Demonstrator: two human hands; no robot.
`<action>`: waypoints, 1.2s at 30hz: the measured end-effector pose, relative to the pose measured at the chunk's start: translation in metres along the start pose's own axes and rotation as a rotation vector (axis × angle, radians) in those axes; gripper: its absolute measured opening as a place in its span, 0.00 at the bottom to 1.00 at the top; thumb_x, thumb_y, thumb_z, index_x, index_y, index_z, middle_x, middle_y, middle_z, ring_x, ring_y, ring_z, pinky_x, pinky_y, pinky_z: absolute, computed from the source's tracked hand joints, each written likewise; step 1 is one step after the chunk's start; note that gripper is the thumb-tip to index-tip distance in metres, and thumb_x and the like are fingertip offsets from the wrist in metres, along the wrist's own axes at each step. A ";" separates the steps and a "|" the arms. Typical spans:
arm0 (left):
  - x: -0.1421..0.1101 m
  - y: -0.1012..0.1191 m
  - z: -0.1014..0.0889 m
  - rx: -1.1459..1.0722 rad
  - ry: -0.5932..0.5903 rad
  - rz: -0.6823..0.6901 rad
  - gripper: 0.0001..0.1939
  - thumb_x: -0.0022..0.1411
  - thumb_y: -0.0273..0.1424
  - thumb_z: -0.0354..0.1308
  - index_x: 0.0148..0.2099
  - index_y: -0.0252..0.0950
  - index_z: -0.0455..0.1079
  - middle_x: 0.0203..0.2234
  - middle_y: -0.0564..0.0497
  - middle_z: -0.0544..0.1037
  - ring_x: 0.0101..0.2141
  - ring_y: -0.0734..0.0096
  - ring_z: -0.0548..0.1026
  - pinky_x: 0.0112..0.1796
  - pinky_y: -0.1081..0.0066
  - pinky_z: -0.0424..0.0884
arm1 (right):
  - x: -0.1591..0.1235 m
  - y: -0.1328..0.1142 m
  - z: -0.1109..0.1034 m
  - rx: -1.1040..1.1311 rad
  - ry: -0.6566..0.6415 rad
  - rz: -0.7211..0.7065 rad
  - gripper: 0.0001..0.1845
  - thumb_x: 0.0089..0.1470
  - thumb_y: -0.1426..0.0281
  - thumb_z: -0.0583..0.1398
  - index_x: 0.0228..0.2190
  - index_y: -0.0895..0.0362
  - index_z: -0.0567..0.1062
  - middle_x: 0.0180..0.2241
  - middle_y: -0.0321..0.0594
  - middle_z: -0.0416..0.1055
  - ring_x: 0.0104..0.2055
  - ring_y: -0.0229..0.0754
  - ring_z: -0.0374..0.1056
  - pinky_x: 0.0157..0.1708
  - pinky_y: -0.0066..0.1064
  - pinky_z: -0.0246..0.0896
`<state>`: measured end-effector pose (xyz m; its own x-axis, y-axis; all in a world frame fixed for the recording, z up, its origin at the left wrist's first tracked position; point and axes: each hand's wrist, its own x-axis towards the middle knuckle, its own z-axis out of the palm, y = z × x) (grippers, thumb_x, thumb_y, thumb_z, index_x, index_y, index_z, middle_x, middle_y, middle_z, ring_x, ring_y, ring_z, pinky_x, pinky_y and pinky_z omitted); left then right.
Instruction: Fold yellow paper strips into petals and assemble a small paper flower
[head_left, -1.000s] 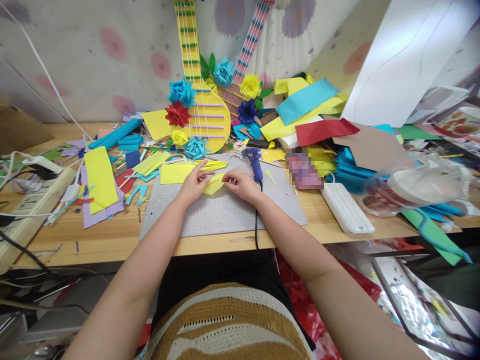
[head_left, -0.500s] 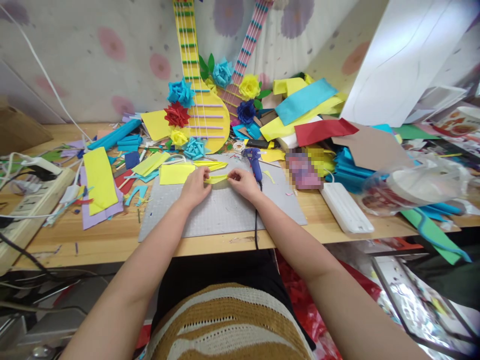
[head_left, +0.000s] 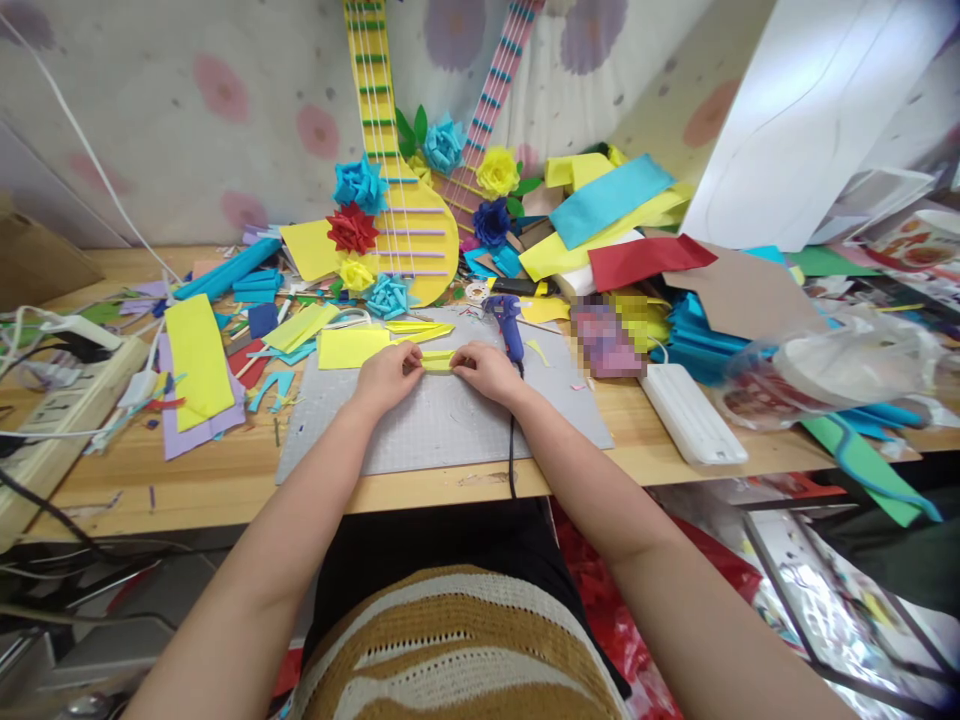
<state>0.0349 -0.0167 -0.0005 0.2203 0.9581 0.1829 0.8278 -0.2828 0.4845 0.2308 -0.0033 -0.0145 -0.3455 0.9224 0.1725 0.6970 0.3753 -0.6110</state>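
Observation:
Between my two hands a narrow yellow paper strip (head_left: 437,361) is held level, just above the grey cutting mat (head_left: 442,430). My left hand (head_left: 388,378) pinches its left end, and my right hand (head_left: 486,373) pinches the other end; both are closed. Folded yellow paper pieces (head_left: 420,328) lie right behind the strip. A yellow paper rectangle (head_left: 352,348) rests on the mat beside my left hand. Close to my right hand lies a blue glue gun (head_left: 510,328), its black cord running down over the table edge.
A yellow paper guitar (head_left: 420,240) with paper flowers leans at the back, a pink one (head_left: 491,100) behind it. Coloured paper (head_left: 615,205) is heaped at the right, near a white power bank-like box (head_left: 694,415). A power strip (head_left: 67,430) stands at the left edge.
My hands have come slightly closer together, and the strip between them now looks flatter and a little wider. The other things on the table are unmoved.

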 end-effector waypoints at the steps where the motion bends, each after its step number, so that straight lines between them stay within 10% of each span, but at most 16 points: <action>1: 0.000 0.000 0.000 -0.006 0.000 -0.015 0.07 0.52 0.30 0.56 0.37 0.39 0.66 0.32 0.53 0.77 0.34 0.69 0.73 0.34 0.71 0.65 | 0.001 0.002 0.001 0.012 0.006 0.016 0.07 0.47 0.74 0.57 0.30 0.56 0.75 0.31 0.36 0.70 0.31 0.36 0.62 0.34 0.28 0.55; 13: 0.006 -0.001 0.013 -0.113 0.065 -0.097 0.07 0.54 0.31 0.55 0.37 0.38 0.65 0.28 0.52 0.75 0.30 0.70 0.72 0.32 0.71 0.64 | 0.002 -0.012 0.006 0.027 0.093 0.230 0.11 0.49 0.71 0.55 0.37 0.54 0.70 0.31 0.34 0.73 0.32 0.38 0.66 0.32 0.29 0.55; 36: 0.006 0.007 0.014 0.074 0.074 -0.031 0.03 0.54 0.28 0.52 0.32 0.38 0.66 0.27 0.50 0.74 0.34 0.64 0.68 0.36 0.66 0.63 | 0.000 -0.024 0.011 -0.334 0.059 0.185 0.12 0.56 0.70 0.48 0.39 0.55 0.68 0.38 0.42 0.71 0.40 0.43 0.66 0.35 0.31 0.58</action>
<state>0.0493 -0.0124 -0.0083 0.1578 0.9596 0.2328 0.8699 -0.2466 0.4271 0.2072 -0.0132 -0.0089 -0.1648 0.9774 0.1325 0.9138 0.2018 -0.3524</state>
